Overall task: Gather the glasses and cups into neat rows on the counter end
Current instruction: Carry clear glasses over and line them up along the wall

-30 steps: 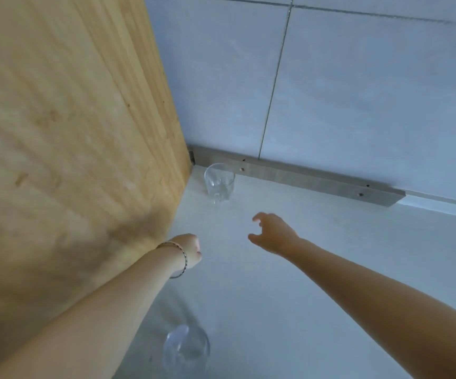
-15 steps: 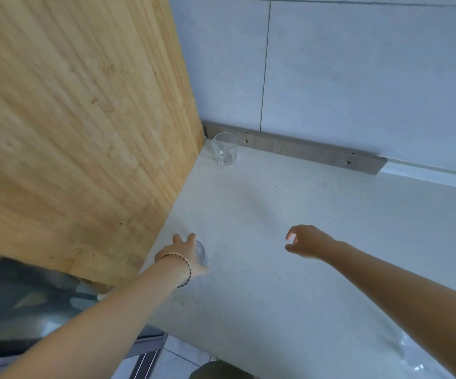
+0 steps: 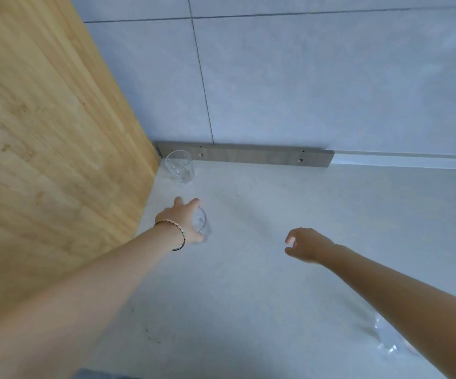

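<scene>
The grip of the left hand (image 3: pixel 183 222) is closed round a clear drinking glass (image 3: pixel 202 224), with the fingers spread over its far rim and the thumb at its near side. The glass is at the pale, matte tabletop (image 3: pixel 248 296), near the wooden panel (image 3: pixel 43 132); whether its base touches cannot be told. The grip of the right hand (image 3: pixel 307 246) is released: the fingers are loosely curled and nothing is held.

A second glass (image 3: pixel 180 166), smooth-walled and thick-based, is stood upright in the corner where the panel meets the tiled wall (image 3: pixel 303 77), apart from the first. A third glass (image 3: pixel 388 343) is seen at the lower right, blurred and partly hidden by the right forearm.

A braided bracelet (image 3: pixel 179 235) is worn on the left wrist. A flat grey strip (image 3: pixel 248 155) with small holes is fixed along the foot of the wall. The panel is marked by fine straight grain; the tiles are large and matte.
</scene>
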`<state>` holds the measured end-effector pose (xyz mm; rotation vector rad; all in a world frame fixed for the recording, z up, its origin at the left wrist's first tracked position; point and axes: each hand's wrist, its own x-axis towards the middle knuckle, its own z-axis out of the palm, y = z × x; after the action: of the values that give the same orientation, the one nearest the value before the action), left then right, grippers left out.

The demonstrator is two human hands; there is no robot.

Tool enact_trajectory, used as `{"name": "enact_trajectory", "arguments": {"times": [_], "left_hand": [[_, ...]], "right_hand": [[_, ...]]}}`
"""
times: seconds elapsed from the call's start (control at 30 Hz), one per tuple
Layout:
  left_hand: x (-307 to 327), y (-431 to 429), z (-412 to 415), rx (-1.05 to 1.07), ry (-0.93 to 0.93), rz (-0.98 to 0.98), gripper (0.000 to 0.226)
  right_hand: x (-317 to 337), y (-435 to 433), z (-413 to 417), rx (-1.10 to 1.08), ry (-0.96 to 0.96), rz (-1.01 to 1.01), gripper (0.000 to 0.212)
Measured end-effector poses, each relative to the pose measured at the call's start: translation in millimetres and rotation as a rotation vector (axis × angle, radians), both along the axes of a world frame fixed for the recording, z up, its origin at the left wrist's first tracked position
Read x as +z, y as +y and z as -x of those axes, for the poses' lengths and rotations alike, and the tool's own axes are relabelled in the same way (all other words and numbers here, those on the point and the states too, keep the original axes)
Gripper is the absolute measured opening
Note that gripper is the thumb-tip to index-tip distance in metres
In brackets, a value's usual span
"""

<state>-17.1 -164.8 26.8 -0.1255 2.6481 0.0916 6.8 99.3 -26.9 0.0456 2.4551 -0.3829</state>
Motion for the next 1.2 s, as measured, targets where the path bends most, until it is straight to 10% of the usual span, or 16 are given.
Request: {"name": "enact_trajectory", "arguments": {"times": [0.67, 0.97, 1.2], "left_hand": [[-58, 58, 218, -0.314, 0.012, -0.107, 0.069], [-46, 64, 135, -0.417, 0.198, -0.069, 0.054], [-78, 102, 12, -0.334, -0.303, -0.141, 0.025]], "right_hand": [[-26, -16, 103, -0.061, -0.018, -0.059, 0.035], [-5, 10, 68, -0.076, -0.012, -0.039, 0.034], [18, 64, 3, -0.126, -0.02, -0.065, 0.035]]}}
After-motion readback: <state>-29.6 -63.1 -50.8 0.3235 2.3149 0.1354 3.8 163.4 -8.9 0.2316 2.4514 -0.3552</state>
